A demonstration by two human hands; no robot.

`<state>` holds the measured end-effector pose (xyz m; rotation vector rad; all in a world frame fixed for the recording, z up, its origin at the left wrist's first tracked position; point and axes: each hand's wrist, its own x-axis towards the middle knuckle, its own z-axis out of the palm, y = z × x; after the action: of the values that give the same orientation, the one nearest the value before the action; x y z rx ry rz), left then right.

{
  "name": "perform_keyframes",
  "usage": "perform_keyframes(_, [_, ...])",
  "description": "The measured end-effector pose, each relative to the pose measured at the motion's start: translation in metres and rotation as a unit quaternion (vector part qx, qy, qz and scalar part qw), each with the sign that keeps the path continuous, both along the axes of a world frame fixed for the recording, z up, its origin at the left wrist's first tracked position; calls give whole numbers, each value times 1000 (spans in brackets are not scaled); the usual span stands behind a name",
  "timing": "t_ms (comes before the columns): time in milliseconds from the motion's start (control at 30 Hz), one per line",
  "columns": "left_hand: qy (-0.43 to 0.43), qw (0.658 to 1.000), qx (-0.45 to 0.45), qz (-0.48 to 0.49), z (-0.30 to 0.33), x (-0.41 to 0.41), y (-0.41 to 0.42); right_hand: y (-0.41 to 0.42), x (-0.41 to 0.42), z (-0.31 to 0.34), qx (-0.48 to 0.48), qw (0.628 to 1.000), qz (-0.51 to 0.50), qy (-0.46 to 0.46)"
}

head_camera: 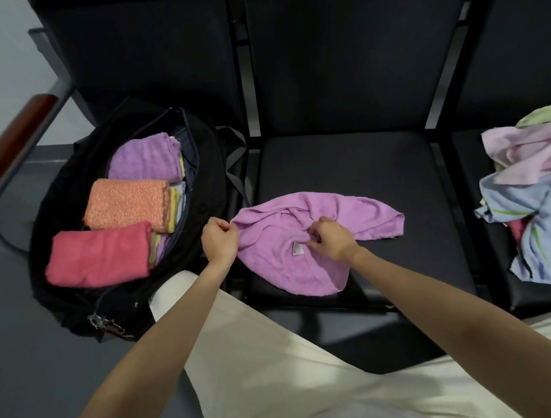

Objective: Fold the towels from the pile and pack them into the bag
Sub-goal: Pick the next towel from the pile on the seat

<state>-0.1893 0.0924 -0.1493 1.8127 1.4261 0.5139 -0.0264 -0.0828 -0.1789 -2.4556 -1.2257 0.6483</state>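
Left hand (219, 240): pinches towel (305, 236) corner, to spread it.
Right hand (330, 239): grips bunched middle.
Bag (199, 168): left, open for packing.

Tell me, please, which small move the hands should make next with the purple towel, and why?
Probably pull the two hands apart to spread the purple towel flat on the seat. It lies crumpled, the left hand pinches its left edge, and the right hand grips bunched cloth near the label.
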Motion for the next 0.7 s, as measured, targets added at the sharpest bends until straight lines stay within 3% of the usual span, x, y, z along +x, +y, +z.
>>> perform_keyframes(167, [79,995,7,-68,1,4,17,0,-2,0,38,999,-10,-11])
perform_keyframes(333, [189,967,-67,-159,2,23,29,-17,7,12,130,983,-113,60])
perform_keyframes(433, [197,958,-113,-175,-1,31,27,-34,11,19,163,973,-128,104])
perform_keyframes(700, [189,970,-79,-132,-28,41,26,-66,21,37,268,934,-182,152])
